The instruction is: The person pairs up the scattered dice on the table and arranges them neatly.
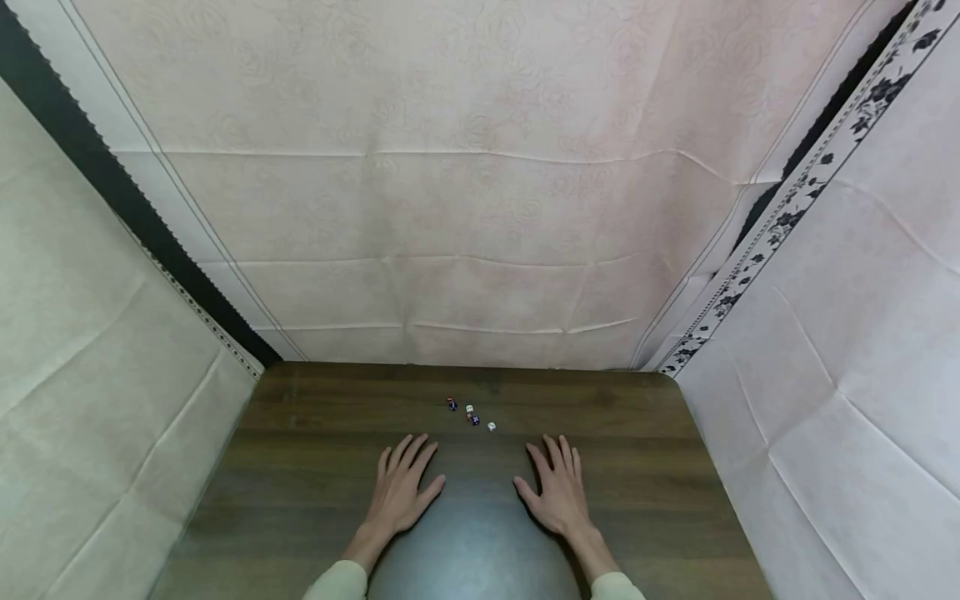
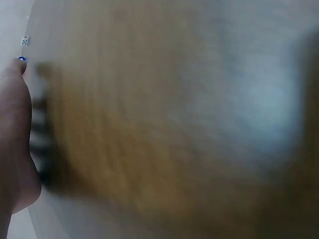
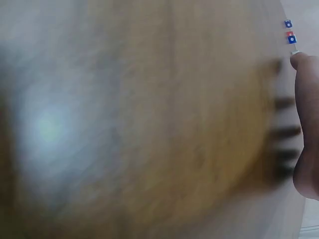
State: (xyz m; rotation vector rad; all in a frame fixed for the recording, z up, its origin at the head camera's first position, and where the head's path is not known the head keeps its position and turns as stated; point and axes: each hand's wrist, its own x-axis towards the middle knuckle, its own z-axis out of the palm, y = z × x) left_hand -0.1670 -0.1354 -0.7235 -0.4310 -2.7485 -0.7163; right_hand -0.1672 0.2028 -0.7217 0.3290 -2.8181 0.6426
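Observation:
Several small dice lie in a loose group on the wooden table, beyond and between the hands. In the head view a blue die (image 1: pixel 453 407) is at the left of the group, and a white die (image 1: pixel 492 427) at the right. Another white die (image 1: pixel 469 408) and a blue die (image 1: pixel 476 421) sit close together in the middle, with a bit of red beside them. My left hand (image 1: pixel 402 492) is palm down with fingers spread, left of the dice, holding nothing. My right hand (image 1: pixel 557 496) mirrors it on the right, also holding nothing. Whether the palms touch the wood cannot be told.
The dark wooden table (image 1: pixel 300 467) ends at a far edge behind the dice. A pale patterned cloth (image 1: pixel 480 208) hangs beyond it. White cloths hang along the left side (image 1: pixel 97 358) and the right side (image 1: pixel 847 333). A bright glare lies on the wood between the forearms.

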